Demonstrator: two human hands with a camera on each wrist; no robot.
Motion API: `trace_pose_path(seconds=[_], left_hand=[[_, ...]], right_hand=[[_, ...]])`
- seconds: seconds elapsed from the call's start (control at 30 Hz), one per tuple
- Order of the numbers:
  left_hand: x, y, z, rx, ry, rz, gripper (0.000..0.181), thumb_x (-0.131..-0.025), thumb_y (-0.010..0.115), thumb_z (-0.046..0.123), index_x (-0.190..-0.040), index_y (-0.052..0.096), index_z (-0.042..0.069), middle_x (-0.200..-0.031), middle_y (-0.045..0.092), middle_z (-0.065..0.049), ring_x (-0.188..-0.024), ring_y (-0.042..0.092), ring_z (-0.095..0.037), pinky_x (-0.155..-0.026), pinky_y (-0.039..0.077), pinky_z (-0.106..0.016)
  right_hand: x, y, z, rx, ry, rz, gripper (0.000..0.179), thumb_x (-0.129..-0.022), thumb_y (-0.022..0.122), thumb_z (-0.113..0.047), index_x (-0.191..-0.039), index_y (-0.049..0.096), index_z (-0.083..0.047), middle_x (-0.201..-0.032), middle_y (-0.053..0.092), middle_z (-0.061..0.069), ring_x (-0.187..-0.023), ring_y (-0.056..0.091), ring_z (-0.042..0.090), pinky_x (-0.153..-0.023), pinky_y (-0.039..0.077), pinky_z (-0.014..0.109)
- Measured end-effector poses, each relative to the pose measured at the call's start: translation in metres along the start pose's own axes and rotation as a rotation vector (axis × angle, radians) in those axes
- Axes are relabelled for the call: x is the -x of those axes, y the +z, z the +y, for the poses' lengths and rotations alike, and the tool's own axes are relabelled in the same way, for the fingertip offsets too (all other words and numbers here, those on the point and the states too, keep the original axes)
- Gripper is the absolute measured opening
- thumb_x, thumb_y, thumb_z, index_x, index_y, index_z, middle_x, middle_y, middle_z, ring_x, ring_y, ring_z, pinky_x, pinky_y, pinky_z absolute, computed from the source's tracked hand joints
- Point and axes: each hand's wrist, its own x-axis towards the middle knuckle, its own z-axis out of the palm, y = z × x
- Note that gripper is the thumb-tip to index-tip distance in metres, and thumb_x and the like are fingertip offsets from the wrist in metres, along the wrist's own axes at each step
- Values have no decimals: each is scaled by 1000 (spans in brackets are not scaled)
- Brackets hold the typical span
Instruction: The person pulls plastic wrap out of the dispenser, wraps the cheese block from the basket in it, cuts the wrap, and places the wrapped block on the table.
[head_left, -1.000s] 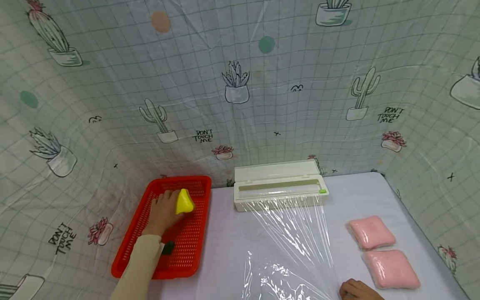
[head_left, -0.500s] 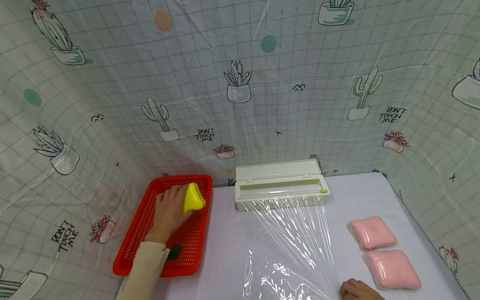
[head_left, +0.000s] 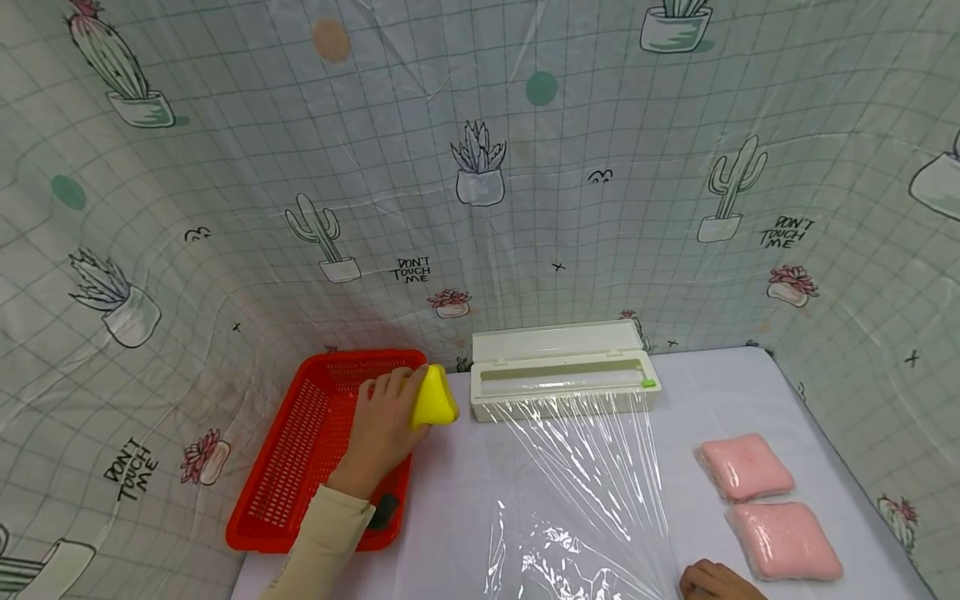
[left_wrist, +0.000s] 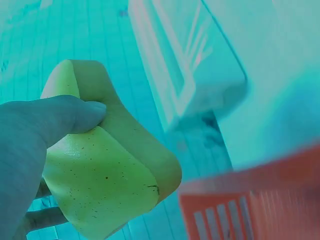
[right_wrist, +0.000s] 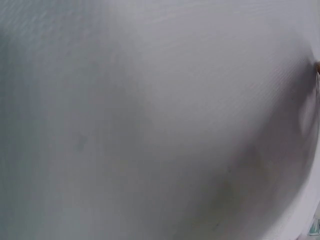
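Thumb and fingers of my left hand (head_left: 382, 429) grip a yellow, rounded, wedge-shaped block (head_left: 435, 397) above the right rim of the red basket (head_left: 318, 537). In the left wrist view the block (left_wrist: 105, 175) shows dark specks and a small crack, with the thumb across it. A dark green object (head_left: 383, 512) lies in the basket, partly hidden by my sleeve. My right hand (head_left: 716, 581) rests with bent fingers at the right edge of a sheet of cling film (head_left: 577, 467); I cannot tell if it pinches the film. The right wrist view is mostly blurred white.
The film comes out of a white cling film dispenser (head_left: 562, 408) with its lid raised and a green slider (head_left: 648, 383) on it. Two pink wrapped packets (head_left: 783, 540) lie at the right on the white table cover (head_left: 450, 517). A cactus-print curtain (head_left: 525, 233) surrounds the table.
My left hand has carried the yellow block rightward, from over the basket's inside to past its right rim. My right hand, the film and the pink packets have stayed put.
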Motion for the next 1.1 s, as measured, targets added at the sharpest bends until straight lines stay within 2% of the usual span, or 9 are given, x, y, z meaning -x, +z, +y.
trace_pose_path(seconds=[0.23,0.5,0.7,0.77,0.97,1.1], left_hand=[[2,17,34,-43,68,12,87,-70,99,32,-142,58,9,-126,64,-12,-113,61,-33,-98,49,-51],[15,43,69,3,83,-84,82,-75,95,36,-145,58,13,-129,64,-10,-115,62,-29,-100,49,-48],[27,60,97,42,105,-180,82,-77,93,39,-147,57,14,-132,62,-8,-118,60,-26,-103,47,-46],[30,65,106,38,122,-195,82,-78,92,42,-148,56,15,-133,62,-6,-118,60,-25,-103,46,-45],[34,72,130,34,186,-198,82,-78,90,44,-148,57,17,-130,62,-3,-117,59,-22,-102,46,-42],[37,73,142,34,214,-225,83,-79,90,48,-149,55,19,-130,62,-2,-119,59,-20,-103,46,-40]], right_hand=[[1,0,-2,-6,16,1,27,-85,82,-42,-73,63,-28,-94,52,-18,-86,45,-4,-72,33,10],[1,0,-3,-7,18,9,28,-87,81,-43,-72,62,-28,-93,52,-18,-86,45,-3,-72,34,11],[2,-1,-3,8,34,-25,31,-86,82,-45,-70,61,-28,-91,52,-18,-84,45,-4,-71,33,10],[2,-1,-3,12,31,-35,32,-87,81,-45,-70,61,-28,-91,51,-18,-84,45,-4,-71,32,9],[2,-1,0,13,26,-51,31,-85,82,-44,-70,59,-28,-91,51,-17,-84,45,-3,-70,31,9],[0,-2,0,14,29,-54,31,-84,83,-41,-70,59,-28,-91,51,-17,-84,45,-3,-70,31,9]])
